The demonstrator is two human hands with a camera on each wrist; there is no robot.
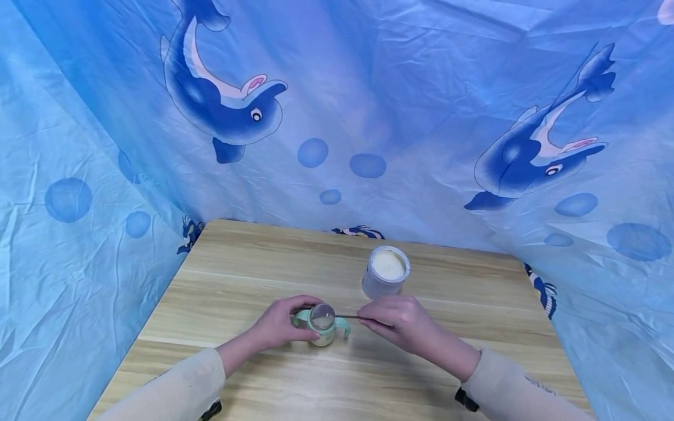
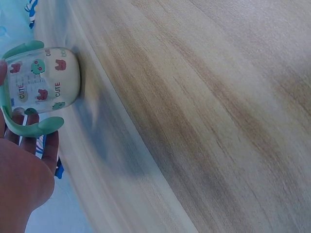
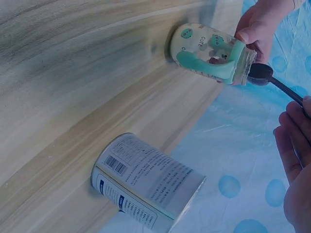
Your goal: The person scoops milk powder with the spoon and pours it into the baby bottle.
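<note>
A clear baby bottle (image 1: pixel 324 337) with green handles and printed cartoon figures stands upright on the table. Pale contents show in its lower part in the left wrist view. My left hand (image 1: pixel 282 321) holds the bottle from its left side, fingers and thumb around the handle ring. My right hand (image 1: pixel 398 320) pinches the thin handle of a dark measuring scoop (image 3: pixel 261 73). The scoop's bowl is right at the bottle's uncapped mouth. Behind the right hand stands a can (image 1: pixel 382 285) of pale powder, its top uncovered.
The wood-grain table (image 1: pixel 253 257) is enclosed at the back and sides by a blue curtain (image 1: pixel 326 70) printed with dolphins. Printed text and a barcode cover the side of the can in the right wrist view.
</note>
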